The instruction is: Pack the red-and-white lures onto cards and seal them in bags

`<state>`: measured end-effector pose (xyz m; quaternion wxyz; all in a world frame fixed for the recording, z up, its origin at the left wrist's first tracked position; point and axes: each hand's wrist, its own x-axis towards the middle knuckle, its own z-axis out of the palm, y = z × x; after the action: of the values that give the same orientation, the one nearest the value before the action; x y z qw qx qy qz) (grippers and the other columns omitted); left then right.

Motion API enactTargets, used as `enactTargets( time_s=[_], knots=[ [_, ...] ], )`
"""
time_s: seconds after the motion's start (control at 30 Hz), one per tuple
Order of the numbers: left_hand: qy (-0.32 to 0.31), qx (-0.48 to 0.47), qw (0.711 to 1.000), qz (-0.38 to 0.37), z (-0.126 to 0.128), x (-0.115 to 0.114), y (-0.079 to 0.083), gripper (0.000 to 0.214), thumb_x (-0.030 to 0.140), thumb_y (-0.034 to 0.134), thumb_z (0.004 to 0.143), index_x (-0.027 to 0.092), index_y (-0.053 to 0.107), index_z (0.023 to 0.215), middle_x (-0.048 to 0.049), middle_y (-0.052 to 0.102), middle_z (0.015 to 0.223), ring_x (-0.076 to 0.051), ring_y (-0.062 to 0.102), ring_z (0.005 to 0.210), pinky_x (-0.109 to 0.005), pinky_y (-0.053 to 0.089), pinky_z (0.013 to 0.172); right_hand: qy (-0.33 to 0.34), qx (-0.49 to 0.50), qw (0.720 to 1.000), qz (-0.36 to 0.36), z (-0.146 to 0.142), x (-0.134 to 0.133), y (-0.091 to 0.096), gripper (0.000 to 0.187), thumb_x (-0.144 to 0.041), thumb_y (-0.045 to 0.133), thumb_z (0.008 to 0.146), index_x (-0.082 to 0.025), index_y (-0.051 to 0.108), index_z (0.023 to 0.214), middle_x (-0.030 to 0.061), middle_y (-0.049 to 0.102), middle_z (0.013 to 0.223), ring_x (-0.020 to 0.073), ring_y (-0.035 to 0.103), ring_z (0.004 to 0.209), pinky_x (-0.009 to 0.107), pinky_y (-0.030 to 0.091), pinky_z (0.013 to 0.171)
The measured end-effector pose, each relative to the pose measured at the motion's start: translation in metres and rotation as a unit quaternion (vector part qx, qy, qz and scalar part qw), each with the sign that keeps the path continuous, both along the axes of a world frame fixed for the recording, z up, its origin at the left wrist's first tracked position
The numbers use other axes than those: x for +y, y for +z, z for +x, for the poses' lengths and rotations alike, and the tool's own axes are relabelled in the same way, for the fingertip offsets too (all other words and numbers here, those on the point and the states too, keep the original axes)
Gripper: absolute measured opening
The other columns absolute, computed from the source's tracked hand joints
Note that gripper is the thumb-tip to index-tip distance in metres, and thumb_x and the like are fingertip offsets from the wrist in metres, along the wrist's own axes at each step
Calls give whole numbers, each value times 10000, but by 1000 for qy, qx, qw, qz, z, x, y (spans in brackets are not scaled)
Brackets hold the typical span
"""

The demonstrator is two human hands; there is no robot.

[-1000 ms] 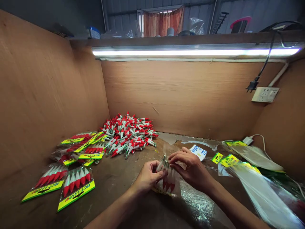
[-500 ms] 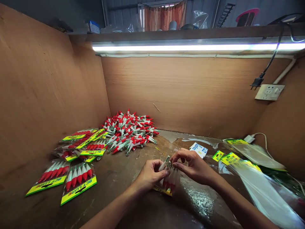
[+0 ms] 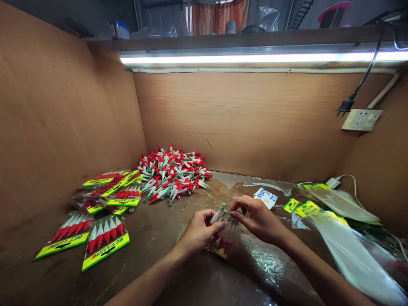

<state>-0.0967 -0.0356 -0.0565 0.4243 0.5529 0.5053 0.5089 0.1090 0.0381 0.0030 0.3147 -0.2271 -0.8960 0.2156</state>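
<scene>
Low over the middle of the bench, my left hand (image 3: 200, 231) is closed round a clear packet (image 3: 223, 245) holding red-and-white lures, with one lure (image 3: 217, 214) sticking up between its thumb and fingers. My right hand (image 3: 256, 218) is right beside it, fingertips pinched at the green hooked ends of the lures at the packet's mouth. A large heap of loose red-and-white lures (image 3: 172, 174) lies at the back left. Filled packets with yellow-green cards (image 3: 105, 244) lie at the left.
Empty clear bags with yellow headers (image 3: 338, 221) are stacked on the right, a small white label (image 3: 265, 198) lies behind my hands. Brown board walls (image 3: 57, 119) close in left, back and right. A wall socket (image 3: 361, 120) and a lit tube lamp (image 3: 255, 57) sit above.
Both hands have risen slightly with the packet. One lure now stands higher above my left thumb, and my right fingers have gone from covering the packet to pinching at its top.
</scene>
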Motion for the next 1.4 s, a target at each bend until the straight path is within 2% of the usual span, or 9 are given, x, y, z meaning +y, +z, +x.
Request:
enactTargets(
  time_s=[0.2, 0.73, 0.93, 1.03, 1.1, 1.17, 1.23, 1.3, 1.4],
  knots=[
    [-43, -57, 997, -29, -9, 5, -1, 445, 508, 814, 716, 105, 696, 863, -39, 684, 769, -144, 590, 638, -224, 421, 599, -12, 10, 1000, 10, 0, 1, -1, 69, -245, 637, 928, -221, 665, 869, -7, 650, 795, 142, 551, 723, 262, 373, 645],
    [14, -5, 999, 33, -5, 6, -6, 324, 411, 791, 772, 125, 683, 877, -51, 689, 822, -174, 627, 733, -245, 470, 670, -26, 64, 998, 3, -8, -3, -6, 57, -206, 661, 900, -215, 682, 848, 11, 670, 842, 172, 581, 828, 297, 417, 760],
    [-77, -55, 995, -21, -3, 4, -10, 428, 431, 829, 724, 111, 736, 992, -73, 733, 870, -200, 661, 742, -254, 477, 669, -24, 83, 996, -30, -9, -4, -10, 78, -239, 641, 915, -234, 710, 879, 12, 683, 825, 172, 602, 791, 289, 444, 725],
    [-61, -61, 996, -33, -3, 4, -14, 416, 457, 833, 714, 97, 749, 907, -53, 713, 773, -171, 626, 651, -232, 440, 607, -60, 123, 990, -18, -9, -4, -11, 123, -281, 639, 915, -255, 714, 1009, 35, 697, 957, 194, 606, 871, 311, 455, 781],
    [-45, -87, 995, -32, -3, 4, -16, 424, 454, 835, 716, 100, 746, 933, -58, 718, 803, -168, 622, 660, -235, 442, 619, -130, 171, 976, -20, -8, 1, -10, 352, -344, 664, 893, -262, 636, 1234, 69, 667, 1145, 220, 593, 965, 342, 454, 834],
    [-44, -113, 992, -37, -3, 5, -16, 429, 454, 828, 730, 99, 739, 956, -71, 722, 833, -168, 624, 665, -237, 443, 621, -171, 197, 962, -80, -8, 8, -10, 587, -429, 692, 855, -236, 524, 1383, 103, 631, 1238, 234, 591, 976, 359, 459, 835],
    [-52, -127, 990, -39, -2, 5, -15, 436, 455, 825, 738, 101, 732, 974, -79, 724, 849, -171, 628, 671, -238, 445, 623, -125, 173, 956, -203, -9, 15, -12, 614, -494, 699, 826, -191, 567, 1343, 110, 670, 1155, 222, 607, 896, 338, 465, 769],
    [-64, -130, 989, -33, 0, 4, -14, 437, 454, 828, 737, 104, 729, 980, -81, 722, 864, -176, 634, 695, -240, 451, 640, -50, 135, 938, -315, -9, 20, -16, 478, -517, 711, 798, -152, 705, 1107, 81, 709, 930, 184, 591, 745, 292, 435, 660],
    [-65, -123, 990, -33, 3, 3, -14, 404, 478, 810, 753, 106, 718, 882, -56, 687, 780, -151, 602, 654, -219, 429, 601, -20, 152, 916, -372, -11, 21, -21, 367, -504, 741, 766, -138, 727, 786, 24, 655, 687, 124, 495, 589, 254, 357, 570]
  ],
)
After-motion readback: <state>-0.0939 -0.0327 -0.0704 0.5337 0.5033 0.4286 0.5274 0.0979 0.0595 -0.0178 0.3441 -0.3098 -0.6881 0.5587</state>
